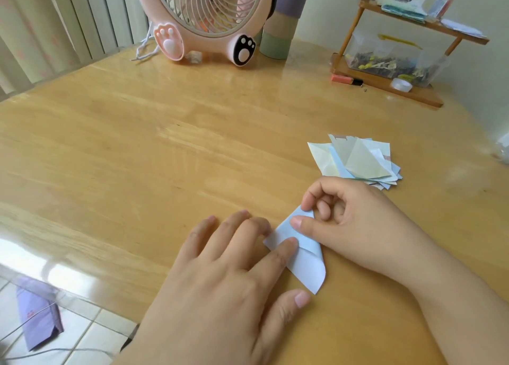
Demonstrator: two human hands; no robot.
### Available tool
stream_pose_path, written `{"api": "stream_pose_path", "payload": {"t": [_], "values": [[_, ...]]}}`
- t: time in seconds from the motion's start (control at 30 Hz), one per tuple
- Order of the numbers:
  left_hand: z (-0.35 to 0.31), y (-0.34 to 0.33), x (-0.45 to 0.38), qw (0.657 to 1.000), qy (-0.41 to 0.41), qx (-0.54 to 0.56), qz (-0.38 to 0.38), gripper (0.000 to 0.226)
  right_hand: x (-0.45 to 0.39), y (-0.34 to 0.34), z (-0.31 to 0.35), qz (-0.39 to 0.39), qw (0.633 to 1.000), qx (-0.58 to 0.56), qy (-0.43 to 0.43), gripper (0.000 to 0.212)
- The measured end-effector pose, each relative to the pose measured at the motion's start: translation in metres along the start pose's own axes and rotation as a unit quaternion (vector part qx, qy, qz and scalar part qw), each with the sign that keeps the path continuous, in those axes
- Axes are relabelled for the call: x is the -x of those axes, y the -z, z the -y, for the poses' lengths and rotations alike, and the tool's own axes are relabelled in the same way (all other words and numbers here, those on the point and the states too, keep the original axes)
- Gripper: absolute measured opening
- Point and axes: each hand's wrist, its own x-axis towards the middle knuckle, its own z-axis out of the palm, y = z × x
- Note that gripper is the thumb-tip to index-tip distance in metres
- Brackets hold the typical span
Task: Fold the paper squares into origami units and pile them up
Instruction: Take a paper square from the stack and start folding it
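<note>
The left hand (234,260) lies flat, fingers straight, its forefinger pinning the blue paper (303,257) to the bench (165,158). The paper's long axis runs 11 to 5 o'clock. The right hand (352,218) pinches its far tip. The pile (355,161) sits at 1 o'clock, nearer the right hand.

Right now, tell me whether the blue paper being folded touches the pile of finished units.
Apart. The head view shows bare table and the right hand between the blue paper and the pile.
</note>
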Motion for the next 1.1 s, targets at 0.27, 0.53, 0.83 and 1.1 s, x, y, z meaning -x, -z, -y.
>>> {"api": "stream_pose_path", "payload": {"t": [0.27, 0.53, 0.83, 1.1], "values": [[0.0007, -0.0029, 0.0014, 0.999, -0.01, -0.012, -0.028, 0.058, -0.0009, -0.0012, 0.0023, 0.004, 1.0, 0.02, 0.001, 0.027], [0.0005, -0.0032, 0.0012, 1.0, -0.014, -0.009, -0.016, 0.058, -0.0002, -0.0012, 0.0026, 0.005, 1.0, 0.027, -0.001, 0.028], [-0.0003, -0.0036, 0.0, 0.999, -0.025, -0.016, -0.012, 0.06, 0.0002, -0.0018, 0.0024, 0.001, 1.0, 0.029, -0.005, 0.027], [-0.0006, -0.0047, -0.0031, 0.999, -0.027, -0.016, -0.017, 0.058, 0.0014, 0.0038, 0.0, -0.005, 0.999, -0.051, -0.001, 0.017]]}}
